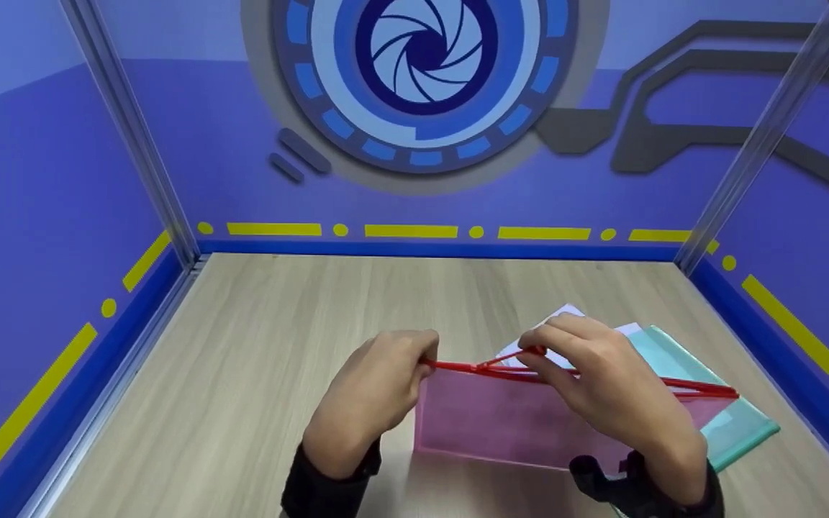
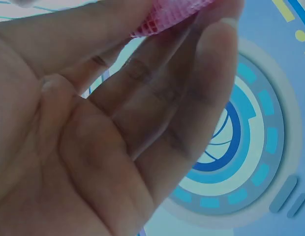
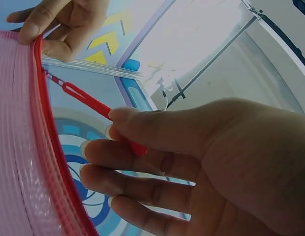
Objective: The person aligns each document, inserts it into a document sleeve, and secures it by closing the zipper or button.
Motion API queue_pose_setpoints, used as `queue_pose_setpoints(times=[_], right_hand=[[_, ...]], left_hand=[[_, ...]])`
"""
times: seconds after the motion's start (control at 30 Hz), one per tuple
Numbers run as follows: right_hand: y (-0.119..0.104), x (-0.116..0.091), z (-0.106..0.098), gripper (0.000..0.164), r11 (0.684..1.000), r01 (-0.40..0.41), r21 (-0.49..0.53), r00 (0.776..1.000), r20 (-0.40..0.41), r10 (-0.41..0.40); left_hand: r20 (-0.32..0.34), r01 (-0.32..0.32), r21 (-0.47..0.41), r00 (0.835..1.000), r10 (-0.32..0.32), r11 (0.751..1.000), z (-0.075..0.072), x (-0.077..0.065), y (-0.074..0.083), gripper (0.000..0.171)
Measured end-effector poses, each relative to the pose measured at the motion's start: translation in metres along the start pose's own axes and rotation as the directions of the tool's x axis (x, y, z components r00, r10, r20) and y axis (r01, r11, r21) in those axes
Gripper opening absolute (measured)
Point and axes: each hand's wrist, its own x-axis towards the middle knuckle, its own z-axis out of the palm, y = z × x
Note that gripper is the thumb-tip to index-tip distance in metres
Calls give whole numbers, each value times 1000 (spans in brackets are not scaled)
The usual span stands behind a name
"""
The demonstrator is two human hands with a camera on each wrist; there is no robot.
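A pink mesh zipper pouch point(image 1: 501, 421) with a red zipper stands tilted up over the table's right half. My left hand point(image 1: 371, 396) pinches its upper left corner by the zipper's end; a bit of pink mesh point(image 2: 174, 17) shows between the fingers in the left wrist view. Between thumb and index finger, my right hand point(image 1: 609, 381) pinches the red zipper pull point(image 3: 88, 101). In the right wrist view the pull is stretched taut from the slider, close to the left hand. Toward the right end the red zipper edges point(image 1: 702, 388) stand apart.
Behind the pink pouch lies a green pouch point(image 1: 742, 432), reaching out to the right. White paper point(image 1: 565, 313) pokes up behind the right hand. The wooden tabletop point(image 1: 256, 360) is bounded by blue-purple panels point(image 1: 40, 216) at the back and sides.
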Motion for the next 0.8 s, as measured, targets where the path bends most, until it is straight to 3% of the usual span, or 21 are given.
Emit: queue_pose_setpoints(times=[0.2, 0.4, 0.8], right_hand=[[1, -1, 1, 23, 1000, -20, 9, 1000, 16, 20], [-2, -1, 3, 24, 1000, -11, -4, 1000, 23, 11], [-12, -1, 4, 26, 999, -7, -42, 999, 38, 8]], left_hand=[[-3, 71, 30, 998, -70, 997, -5, -3, -1, 18], [20, 111, 1, 994, -111, 994, -6, 0, -3, 16], [32, -50, -79, 998, 53, 996, 5, 10, -11, 18]])
